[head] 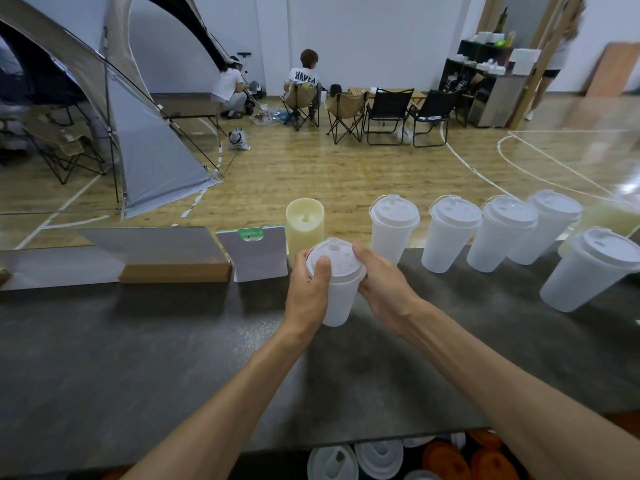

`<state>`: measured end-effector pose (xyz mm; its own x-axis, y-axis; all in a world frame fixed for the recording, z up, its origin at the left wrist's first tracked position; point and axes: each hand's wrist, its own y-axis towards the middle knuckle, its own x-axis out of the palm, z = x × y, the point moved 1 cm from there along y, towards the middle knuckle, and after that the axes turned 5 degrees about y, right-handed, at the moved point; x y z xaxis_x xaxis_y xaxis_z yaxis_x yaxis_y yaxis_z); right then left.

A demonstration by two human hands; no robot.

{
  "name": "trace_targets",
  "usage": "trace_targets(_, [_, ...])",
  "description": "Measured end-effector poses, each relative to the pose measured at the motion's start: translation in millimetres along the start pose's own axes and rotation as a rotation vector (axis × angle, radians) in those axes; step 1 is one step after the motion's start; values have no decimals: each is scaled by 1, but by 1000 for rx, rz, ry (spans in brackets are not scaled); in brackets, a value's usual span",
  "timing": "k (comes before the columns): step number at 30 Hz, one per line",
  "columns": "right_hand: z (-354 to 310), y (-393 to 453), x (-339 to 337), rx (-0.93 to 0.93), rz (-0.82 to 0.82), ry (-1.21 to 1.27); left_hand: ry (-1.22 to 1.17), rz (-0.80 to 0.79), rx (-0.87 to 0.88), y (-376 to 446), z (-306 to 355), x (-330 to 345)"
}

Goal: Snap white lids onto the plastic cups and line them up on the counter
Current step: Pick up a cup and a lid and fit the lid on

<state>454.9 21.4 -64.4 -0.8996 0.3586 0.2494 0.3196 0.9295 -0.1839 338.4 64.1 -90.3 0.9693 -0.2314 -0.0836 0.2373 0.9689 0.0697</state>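
A translucent plastic cup [341, 299] stands on the dark counter [138, 358] in front of me, with a white lid [335, 260] sitting on its rim. My left hand [309, 296] wraps the cup's left side, thumb pressing on the lid's edge. My right hand [379, 280] cups the right side, fingers at the lid's rim. Several lidded cups stand in a row along the far edge to the right, the nearest [393, 223], then another [450, 233], and a closer one [588, 271] at the far right.
A pale yellow cylinder [304, 223] stands just behind the held cup. A small white stand [254, 254] and a cardboard box [173, 270] sit left of it. Below the counter's near edge lie more loose lids [377, 457] and orange items [485, 459]. People and folding chairs are far off.
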Motion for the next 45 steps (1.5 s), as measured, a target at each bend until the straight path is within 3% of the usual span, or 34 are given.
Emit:
trace_targets(11, [25,-9,-4,-191,-11,-134,-36,-1,4,1,0,1])
trace_targets(36, [30,-6,-1,-214,22,-176,-190,-157,65,1,-12,-6])
trace_targets(45, [27,-7,-1,-210,28,-173,-171,-99,-150,29,2,-12])
